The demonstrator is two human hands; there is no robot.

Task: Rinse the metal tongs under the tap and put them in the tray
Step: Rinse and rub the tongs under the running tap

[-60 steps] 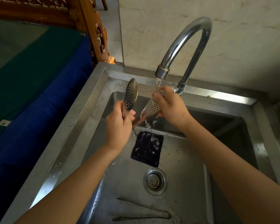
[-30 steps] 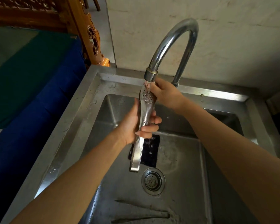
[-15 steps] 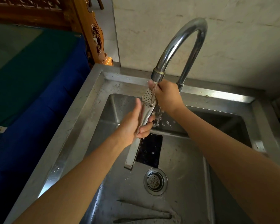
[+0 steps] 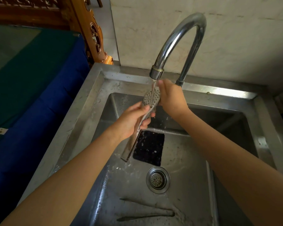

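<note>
Head cam looks straight down into a steel sink, and the metal tongs are held up under the tap with a thin stream of water running right onto the perforated heads. The left hand is wrapped around the tongs' middle, squeezing both arms together so they sit closed, handle end angled down toward a dark mat on the sink floor. The right hand is up at the heads, fingers pressed against the far side of them, looks like rubbing while the water runs, though how tightly it grips is hidden behind the metal. So the rinse looks to be in progress, and no tray shows anywhere in view, so that part isn't done. What could go sideways: wet steel is slick, and if the left hand loosens, the tongs could spring open or slide down and clatter near the drain. Another utensil lies at the near end of the basin too, so a drop might land on it. Water bouncing off the heads could also splash over the rim.
</note>
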